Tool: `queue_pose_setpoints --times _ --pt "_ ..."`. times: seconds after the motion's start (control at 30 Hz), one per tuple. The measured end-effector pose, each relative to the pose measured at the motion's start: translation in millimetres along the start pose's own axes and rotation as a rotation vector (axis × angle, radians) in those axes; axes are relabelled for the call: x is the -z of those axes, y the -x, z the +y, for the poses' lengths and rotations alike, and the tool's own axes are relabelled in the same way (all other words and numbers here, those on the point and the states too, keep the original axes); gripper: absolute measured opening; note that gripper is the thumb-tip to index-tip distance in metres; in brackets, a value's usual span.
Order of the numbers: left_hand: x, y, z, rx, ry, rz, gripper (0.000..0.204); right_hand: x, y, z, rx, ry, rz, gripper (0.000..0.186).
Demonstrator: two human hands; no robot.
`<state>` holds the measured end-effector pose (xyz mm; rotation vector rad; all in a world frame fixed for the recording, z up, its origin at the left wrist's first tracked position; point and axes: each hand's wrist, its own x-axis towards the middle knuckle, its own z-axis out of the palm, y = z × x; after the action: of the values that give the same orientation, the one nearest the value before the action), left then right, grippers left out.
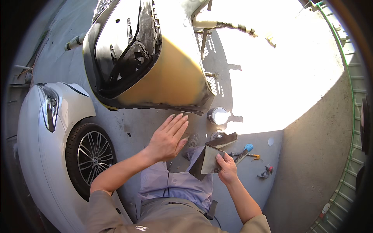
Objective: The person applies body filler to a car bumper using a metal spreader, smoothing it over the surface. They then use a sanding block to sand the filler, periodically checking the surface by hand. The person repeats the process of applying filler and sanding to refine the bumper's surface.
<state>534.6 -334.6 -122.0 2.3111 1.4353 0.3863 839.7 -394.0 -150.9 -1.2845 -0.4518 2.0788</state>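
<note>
A car body workshop — shown by the detached, tan-patched bumper propped up, metal tins on the concrete floor, and a white car alongside.

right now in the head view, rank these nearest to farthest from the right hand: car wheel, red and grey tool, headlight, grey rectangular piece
1. grey rectangular piece: held in the right hand
2. red and grey tool: on the floor, to the right
3. car wheel: across on the left
4. headlight: far left, beyond the wheel
</note>
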Motion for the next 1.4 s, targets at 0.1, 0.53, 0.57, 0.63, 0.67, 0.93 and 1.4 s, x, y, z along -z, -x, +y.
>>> queue_pose_setpoints --times 0.1,0.53,0.57,0.63,0.67,0.93,1.4 --pt "-5 -74 -98 -0.043 -0.47 0.182 0.075 39 -69 34 0.004 0.111 -0.058 0.031" --pt "-62 -41 -195 -0.086 -0.754 0.578 0.094 11 -304 171 0.037 0.818 -0.708 0.034" --pt "-68 -32 -199 -0.116 -0.746 0.591 0.094 12 -308 174 0.06 0.841 -0.689 0.034" --pt "-77 -14 -201 -0.098 -0.735 0.567 0.094 16 -308 178 0.077 0.888 -0.636 0.034" --pt "-78 -7 -199 -0.119 -0.721 0.558 0.093 18 -306 180 0.083 0.911 -0.603 0.034" --pt "-28 -115 -174 -0.348 -0.95 0.561 0.095 6 -294 186 0.249 0.907 -0.493 0.033" --pt "-122 -70 -167 -0.426 -0.764 0.267 0.109 -2 -185 196 0.537 0.811 -0.431 0.029"
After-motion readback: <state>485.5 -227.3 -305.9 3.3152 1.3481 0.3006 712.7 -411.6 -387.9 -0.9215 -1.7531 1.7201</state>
